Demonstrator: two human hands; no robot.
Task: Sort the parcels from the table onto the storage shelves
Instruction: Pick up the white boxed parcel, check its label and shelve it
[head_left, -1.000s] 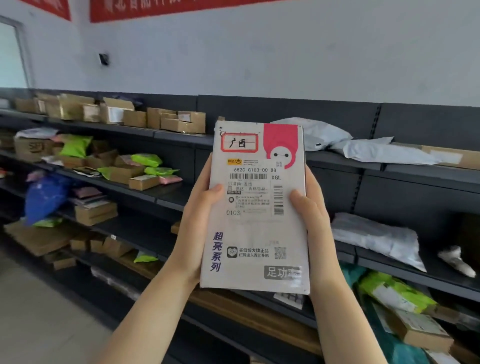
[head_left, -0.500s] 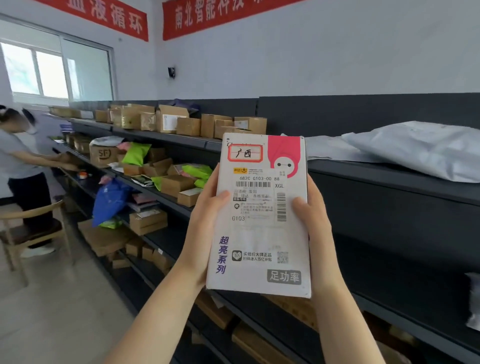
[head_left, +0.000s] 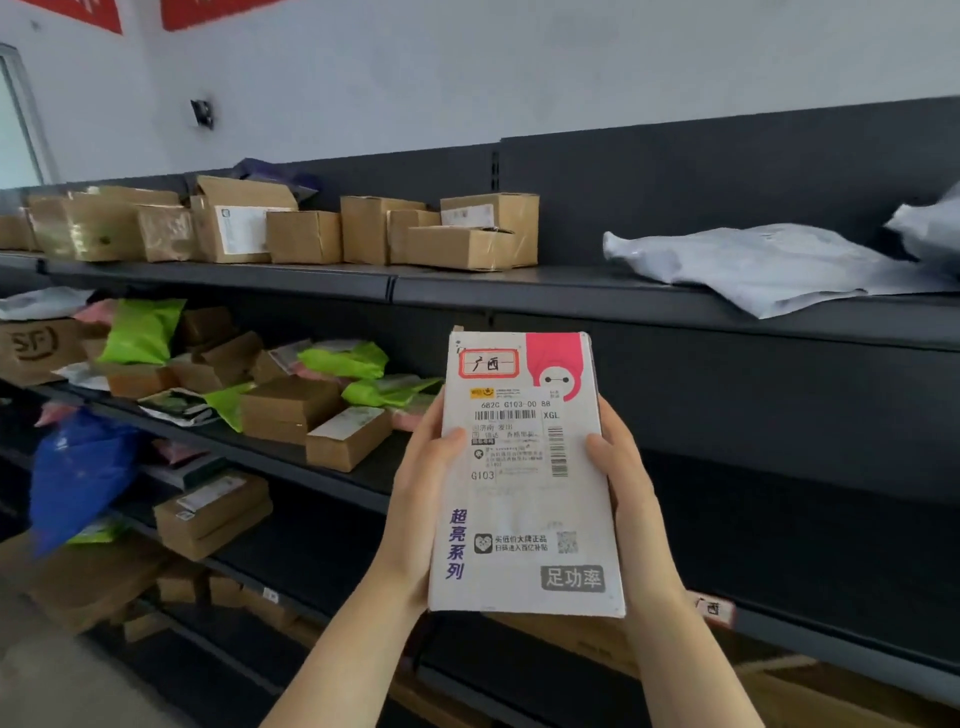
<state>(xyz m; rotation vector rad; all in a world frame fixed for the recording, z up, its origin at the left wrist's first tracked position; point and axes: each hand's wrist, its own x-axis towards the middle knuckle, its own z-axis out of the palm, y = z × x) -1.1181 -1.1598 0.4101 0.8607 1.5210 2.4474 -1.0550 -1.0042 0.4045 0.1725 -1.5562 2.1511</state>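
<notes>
I hold a flat white parcel box (head_left: 524, 499) upright in front of me, its label side facing me, with a pink corner and a red-framed sticker at the top. My left hand (head_left: 423, 499) grips its left edge and my right hand (head_left: 631, 499) grips its right edge, thumbs on the front. Behind it stand the dark storage shelves (head_left: 727, 306). A small red-framed tag (head_left: 714, 608) sits on a shelf edge just right of my right wrist.
Brown cardboard boxes (head_left: 363, 231) line the top shelf at left; grey poly bags (head_left: 769, 265) lie at its right. The middle shelf at left holds green bags (head_left: 140, 330) and small boxes (head_left: 291, 408). A blue bag (head_left: 78, 478) hangs lower left. Floor lies at bottom left.
The view has swung back right and closer to the shelves; the window and the other person have left the frame. The parcel stays held in both hands, now lower in view.
</notes>
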